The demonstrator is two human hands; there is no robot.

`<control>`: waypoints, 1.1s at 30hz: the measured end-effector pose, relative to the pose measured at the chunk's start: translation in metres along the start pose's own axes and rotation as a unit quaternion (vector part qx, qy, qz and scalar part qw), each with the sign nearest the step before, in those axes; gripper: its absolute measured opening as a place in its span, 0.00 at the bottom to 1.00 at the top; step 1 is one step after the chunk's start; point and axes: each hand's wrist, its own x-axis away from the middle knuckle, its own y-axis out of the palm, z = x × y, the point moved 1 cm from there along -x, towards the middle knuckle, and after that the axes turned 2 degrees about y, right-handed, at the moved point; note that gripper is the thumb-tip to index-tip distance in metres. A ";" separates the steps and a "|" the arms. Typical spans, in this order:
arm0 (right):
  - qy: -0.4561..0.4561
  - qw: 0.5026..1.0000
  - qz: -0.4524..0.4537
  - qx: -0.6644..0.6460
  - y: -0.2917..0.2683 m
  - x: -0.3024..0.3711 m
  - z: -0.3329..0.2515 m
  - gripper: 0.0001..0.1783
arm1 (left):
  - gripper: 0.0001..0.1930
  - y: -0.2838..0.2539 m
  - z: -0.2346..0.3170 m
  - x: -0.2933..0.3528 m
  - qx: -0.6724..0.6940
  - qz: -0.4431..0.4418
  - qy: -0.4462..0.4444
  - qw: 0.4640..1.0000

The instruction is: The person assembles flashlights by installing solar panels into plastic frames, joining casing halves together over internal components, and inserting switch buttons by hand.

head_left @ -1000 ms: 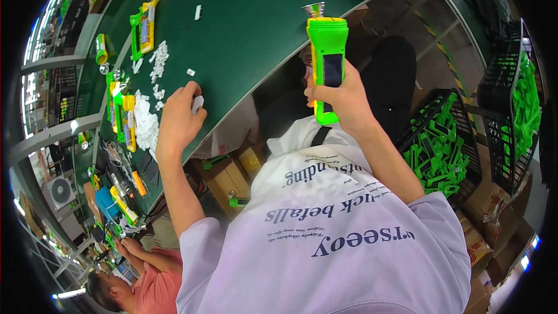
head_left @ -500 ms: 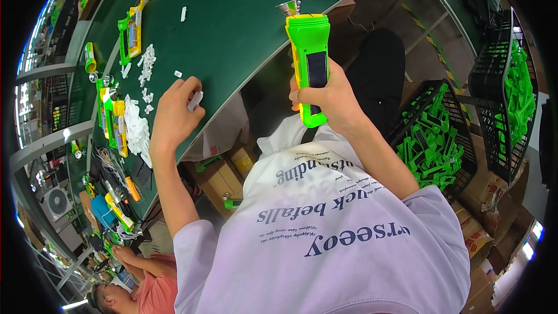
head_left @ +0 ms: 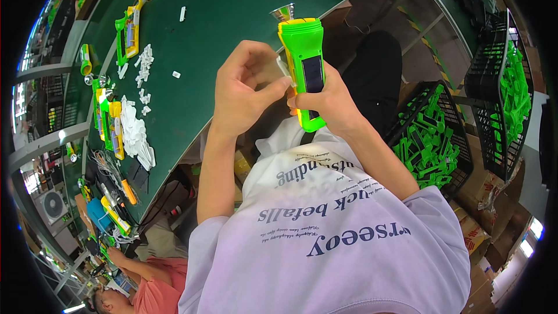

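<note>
My right hand grips a green and yellow flashlight by its lower body, with a dark panel facing up and a shiny reflector cup at its top end. Close against the flashlight's left side is my left hand, its thumb and fingers pinching a small white plastic piece. The thumb tip meets the flashlight's edge near my right thumb. Whether the white piece touches the housing, I cannot tell. On the green table, a heap of similar white pieces lies to the left.
Several opened yellow and green flashlights lie along the table's left side, near wires and an orange-handled tool. Black crates of green housings stand at right. A co-worker in a pink shirt sits at lower left.
My left hand has moved right from over the table to the flashlight, carrying the white piece. The flashlight, in my right hand, has shifted slightly left.
</note>
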 end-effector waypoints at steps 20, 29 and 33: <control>-0.020 1.000 -0.002 0.023 -0.011 -0.007 0.003 0.26 | 0.11 0.020 -0.009 0.007 -0.180 0.092 0.050 0.978; -0.083 0.969 0.095 0.213 0.001 -0.008 0.027 0.24 | 0.14 0.032 -0.011 0.010 -0.058 0.201 0.004 0.978; -0.141 0.928 0.156 0.306 0.007 -0.003 0.022 0.25 | 0.17 0.031 -0.018 0.011 -0.103 0.170 0.048 0.979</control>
